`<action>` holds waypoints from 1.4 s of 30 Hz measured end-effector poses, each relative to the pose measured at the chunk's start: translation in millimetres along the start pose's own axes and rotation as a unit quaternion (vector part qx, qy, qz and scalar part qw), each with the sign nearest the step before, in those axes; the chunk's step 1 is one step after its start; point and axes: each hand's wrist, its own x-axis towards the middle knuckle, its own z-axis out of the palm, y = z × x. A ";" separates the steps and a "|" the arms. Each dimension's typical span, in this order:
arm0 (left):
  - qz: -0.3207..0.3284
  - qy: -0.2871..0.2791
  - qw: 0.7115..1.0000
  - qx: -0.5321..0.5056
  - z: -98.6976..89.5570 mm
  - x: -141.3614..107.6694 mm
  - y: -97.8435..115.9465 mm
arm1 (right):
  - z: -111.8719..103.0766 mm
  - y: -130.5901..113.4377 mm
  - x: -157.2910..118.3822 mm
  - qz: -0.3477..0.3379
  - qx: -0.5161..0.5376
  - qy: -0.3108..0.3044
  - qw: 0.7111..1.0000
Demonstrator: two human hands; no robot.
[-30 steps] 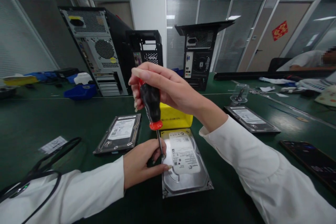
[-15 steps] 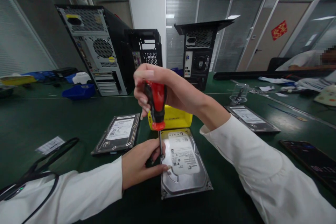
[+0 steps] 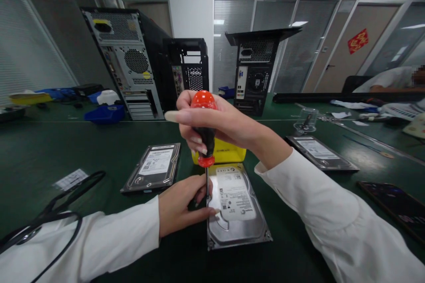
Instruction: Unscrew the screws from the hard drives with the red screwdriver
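Observation:
A silver hard drive [image 3: 236,199] with a white label lies flat on the green table in front of me. My left hand [image 3: 186,205] grips its left edge, thumb on top and fingertips beside the screwdriver shaft. My right hand [image 3: 226,121] is closed around the red-and-black handle of a screwdriver [image 3: 206,141], held upright. Its shaft runs down to the drive's left edge; the tip's exact seat is too small to make out. Behind the drive stands a yellow bin [image 3: 229,152], partly hidden by my right hand.
Other hard drives lie to the left [image 3: 154,166] and right [image 3: 317,152]. A phone [image 3: 392,205] is at the right, a clear cup [image 3: 306,119] farther back. Computer cases [image 3: 136,62] stand behind. A black cable [image 3: 71,190] crosses my left sleeve. A person [image 3: 388,82] sits far right.
My right hand has turned about the screwdriver handle, so its red top now shows above my thumb. My left hand and the hard drive hold their places; the whole view has shifted slightly.

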 end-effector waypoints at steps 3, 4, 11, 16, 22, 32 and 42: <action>0.009 0.000 1.000 -0.005 -0.2 0.1 0.1 | -0.7 -3.6 -1.2 0.025 0.029 -0.015 0.999; 0.014 0.001 1.000 -0.008 0.1 0.1 -0.2 | -1.1 -6.1 -2.0 0.033 0.036 -0.026 0.998; 0.014 0.005 1.000 -0.006 2.1 -0.1 -2.9 | -4.3 -14.7 -6.3 0.069 -0.008 -0.034 0.997; 0.019 0.002 1.000 0.003 0.6 1.0 -1.1 | -3.6 -7.2 -4.5 0.026 0.018 -0.029 0.999; 0.019 0.012 1.000 0.000 2.0 0.9 -1.6 | -0.5 -1.3 -1.3 -0.017 0.017 0.003 1.000; 0.018 0.005 1.000 0.002 2.4 0.7 -2.5 | -3.3 -3.8 -2.4 -0.020 0.090 -0.064 0.994; 0.017 0.011 1.000 -0.001 5.1 0.7 -4.7 | -1.9 -11.3 -2.2 -0.007 0.084 -0.052 0.995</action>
